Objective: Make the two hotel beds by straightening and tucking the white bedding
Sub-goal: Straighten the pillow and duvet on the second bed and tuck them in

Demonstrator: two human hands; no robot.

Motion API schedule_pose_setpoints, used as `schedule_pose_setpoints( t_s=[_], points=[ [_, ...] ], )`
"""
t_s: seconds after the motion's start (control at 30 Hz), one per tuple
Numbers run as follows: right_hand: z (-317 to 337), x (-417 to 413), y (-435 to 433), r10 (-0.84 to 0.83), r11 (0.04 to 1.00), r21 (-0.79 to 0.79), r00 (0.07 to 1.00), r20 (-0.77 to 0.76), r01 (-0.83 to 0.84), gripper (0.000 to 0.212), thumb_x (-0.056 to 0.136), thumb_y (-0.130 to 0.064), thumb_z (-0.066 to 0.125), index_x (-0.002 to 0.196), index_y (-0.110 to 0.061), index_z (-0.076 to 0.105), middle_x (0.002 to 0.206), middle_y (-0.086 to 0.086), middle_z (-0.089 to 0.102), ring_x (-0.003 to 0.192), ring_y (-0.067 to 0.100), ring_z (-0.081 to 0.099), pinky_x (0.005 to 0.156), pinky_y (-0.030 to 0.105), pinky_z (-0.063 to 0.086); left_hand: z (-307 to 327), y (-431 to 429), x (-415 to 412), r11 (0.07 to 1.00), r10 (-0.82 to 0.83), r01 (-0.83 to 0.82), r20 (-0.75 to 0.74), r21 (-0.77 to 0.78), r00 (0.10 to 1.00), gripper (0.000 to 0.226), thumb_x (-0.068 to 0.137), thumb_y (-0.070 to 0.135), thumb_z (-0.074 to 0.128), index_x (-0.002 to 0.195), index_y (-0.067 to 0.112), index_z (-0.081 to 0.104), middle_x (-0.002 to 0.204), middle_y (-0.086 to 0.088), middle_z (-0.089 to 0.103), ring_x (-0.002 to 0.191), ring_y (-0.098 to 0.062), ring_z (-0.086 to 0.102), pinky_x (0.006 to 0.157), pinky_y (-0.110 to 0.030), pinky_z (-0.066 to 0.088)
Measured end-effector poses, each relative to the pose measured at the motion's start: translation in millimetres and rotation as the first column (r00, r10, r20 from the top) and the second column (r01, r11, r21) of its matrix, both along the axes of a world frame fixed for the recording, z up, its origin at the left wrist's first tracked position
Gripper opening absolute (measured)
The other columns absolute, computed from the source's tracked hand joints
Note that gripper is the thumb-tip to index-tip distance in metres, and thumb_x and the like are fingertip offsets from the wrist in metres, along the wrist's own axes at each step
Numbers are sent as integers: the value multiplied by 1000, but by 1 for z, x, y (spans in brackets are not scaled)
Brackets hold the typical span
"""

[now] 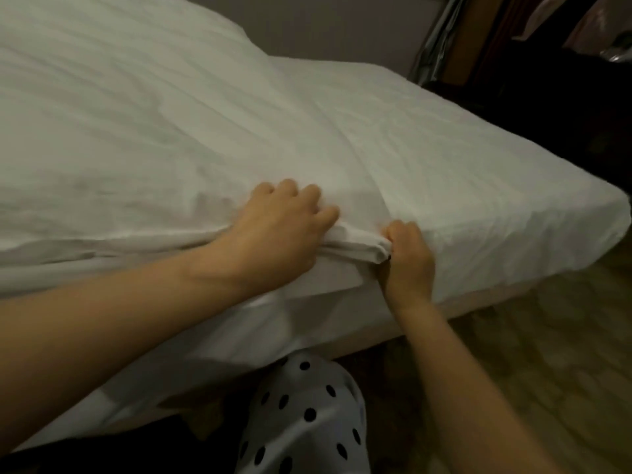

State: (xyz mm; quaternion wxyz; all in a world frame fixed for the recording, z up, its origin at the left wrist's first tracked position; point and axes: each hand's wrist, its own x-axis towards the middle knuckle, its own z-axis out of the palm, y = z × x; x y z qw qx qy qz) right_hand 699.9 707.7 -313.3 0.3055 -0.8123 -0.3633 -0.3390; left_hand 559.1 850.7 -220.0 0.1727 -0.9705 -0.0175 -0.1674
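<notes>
A white duvet [136, 131] covers most of the bed, and the white fitted sheet [478, 186] lies bare over the mattress corner at the right. My left hand [277, 230] rests on the duvet's near edge with its fingers curled into the fabric. My right hand [407, 258] grips a bunched fold of the duvet edge [355, 246] at the side of the mattress, right next to my left hand. A loose flap of white bedding [212, 336] hangs down the bed's side below my left arm.
Patterned carpet [547, 354] lies to the right of the bed. Dark wooden furniture [547, 80] stands beyond the far right corner. My polka-dot trouser leg [307, 422] presses against the bed base. A grey wall [325, 25] is behind the bed.
</notes>
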Motion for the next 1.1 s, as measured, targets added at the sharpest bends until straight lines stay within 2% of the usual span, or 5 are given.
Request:
schedule_pose_setpoints(
  t_s=[0.17,0.43,0.6,0.9,1.1],
  points=[
    [9,-3,2,142,967,254,811,-568,9,33,87,-8,61,74,-24,35,70,-5,43,61,10,37,47,18,30,-11,15,-25,991,130,-126,106,-38,986,36,68,39,44,84,9,57,79,-16,55,66,-34,53,56,-36,36],
    [54,-41,23,39,942,334,975,-219,37,18,78,-9,53,96,-12,53,94,7,55,85,22,49,73,41,42,-21,49,-74,989,147,-151,231,-2,962,62,81,57,44,119,10,53,103,-14,60,87,-36,57,75,-43,40],
    [73,-79,54,245,965,-142,946,213,-218,42,71,-6,47,107,-21,62,98,4,62,96,26,51,93,41,28,-13,58,-67,994,112,-113,230,-6,967,31,81,36,50,88,8,62,79,-14,60,67,-35,56,54,-38,40],
    [100,-77,72,694,590,-585,720,16,-556,56,67,-33,55,121,-21,43,109,5,56,89,26,54,75,38,42,2,64,-76,991,46,-10,266,-136,963,24,82,25,46,75,9,63,66,-8,58,54,-27,53,45,-27,31],
    [103,-95,118,786,489,-606,619,-8,-628,49,68,-45,76,107,-25,54,100,3,55,83,25,53,67,33,35,2,77,-132,963,271,-258,307,-81,912,37,88,48,47,105,16,54,106,-8,61,94,-28,55,82,-35,35]
  ],
)
